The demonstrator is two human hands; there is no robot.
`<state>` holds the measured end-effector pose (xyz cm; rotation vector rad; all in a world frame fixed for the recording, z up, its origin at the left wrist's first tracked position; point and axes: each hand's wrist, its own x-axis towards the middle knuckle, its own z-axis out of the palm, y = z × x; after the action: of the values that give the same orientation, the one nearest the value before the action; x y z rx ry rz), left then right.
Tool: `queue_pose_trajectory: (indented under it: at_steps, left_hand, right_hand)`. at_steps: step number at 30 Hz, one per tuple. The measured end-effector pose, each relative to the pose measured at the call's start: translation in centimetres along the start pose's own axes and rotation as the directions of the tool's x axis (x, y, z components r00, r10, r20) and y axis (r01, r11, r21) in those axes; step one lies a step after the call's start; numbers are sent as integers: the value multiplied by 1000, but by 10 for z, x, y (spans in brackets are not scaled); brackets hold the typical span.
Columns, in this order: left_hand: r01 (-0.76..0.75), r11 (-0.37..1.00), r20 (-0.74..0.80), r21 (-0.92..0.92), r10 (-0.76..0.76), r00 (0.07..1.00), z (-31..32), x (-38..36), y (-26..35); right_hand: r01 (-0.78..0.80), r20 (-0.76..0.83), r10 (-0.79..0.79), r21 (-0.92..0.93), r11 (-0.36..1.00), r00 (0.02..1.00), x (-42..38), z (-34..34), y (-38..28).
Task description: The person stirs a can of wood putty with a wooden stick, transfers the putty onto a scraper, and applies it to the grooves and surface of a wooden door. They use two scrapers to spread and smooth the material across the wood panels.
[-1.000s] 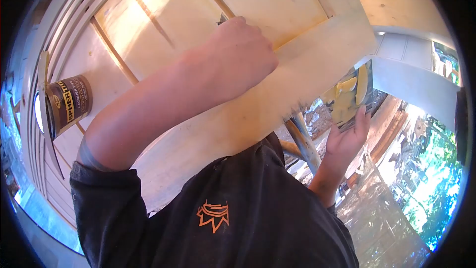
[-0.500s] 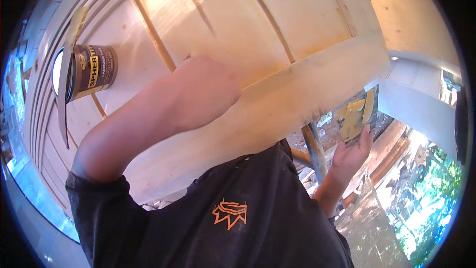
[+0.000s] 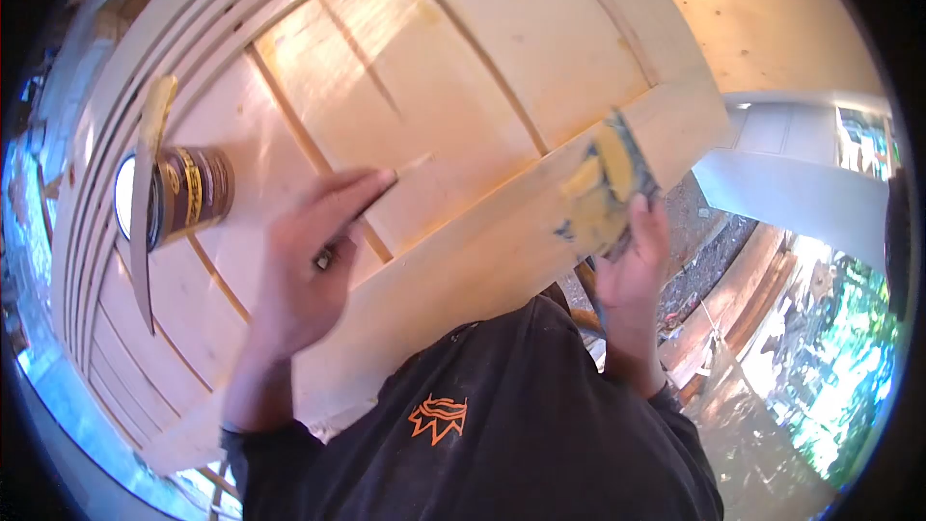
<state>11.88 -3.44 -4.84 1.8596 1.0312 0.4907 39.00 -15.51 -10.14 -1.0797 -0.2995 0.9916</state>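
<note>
My left hand [image 3: 309,270] is closed round a small scraper-like tool [image 3: 326,257], whose dark handle end shows below the fingers. A pale, blurred tip reaches past the fingertips over the wooden panel door [image 3: 463,68]. On the right, my right hand [image 3: 632,256] grips a dark flat plate [image 3: 637,150] smeared with yellow paste [image 3: 603,178], held over the door's near rail. At the left a labelled can [image 3: 198,193] stands on the door, with a long flat strip [image 3: 149,203] lying across its top; one end of the strip is yellowish.
Another pale wooden panel [image 3: 772,19] is at the upper right, with a white panelled piece [image 3: 781,140] below it. Wooden beams [image 3: 733,304] and rubble-strewn ground lie at the lower right. Long parallel grooves run along the door's left part.
My left hand has drawn back toward the left and turned, bringing the tool into view. My right hand has moved left and up with the plate, now over the door. The view has shifted slightly.
</note>
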Motion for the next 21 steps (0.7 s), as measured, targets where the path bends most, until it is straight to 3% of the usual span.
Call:
queue_pose_trajectory:
  at_steps: [3,6,7,10,14,17,21]
  left_hand:
    - [-186,972,-76,-141,176,981,32,-12,1]
    - [-484,872,-323,-72,439,838,54,-18,14]
    - [-556,831,-322,-3,526,787,64,-21,8]
    - [-560,796,-164,228,599,784,70,-24,-22]
    - [-412,857,-59,309,450,891,49,-31,-25]
    - [-416,887,-152,200,447,882,47,-41,-5]
    - [-616,762,-253,199,647,719,69,-48,-4]
  right_hand:
    - [-91,130,74,124,988,989,3,32,6]
    - [-163,208,130,150,975,969,0,52,5]
    - [-182,226,147,140,973,963,-2,57,3]
    - [-220,268,175,148,964,947,-3,57,5]
    - [-214,294,162,155,964,942,-13,41,9]
    - [-179,288,121,183,967,950,-19,45,8]
    - [-229,290,157,234,945,944,-28,52,0]
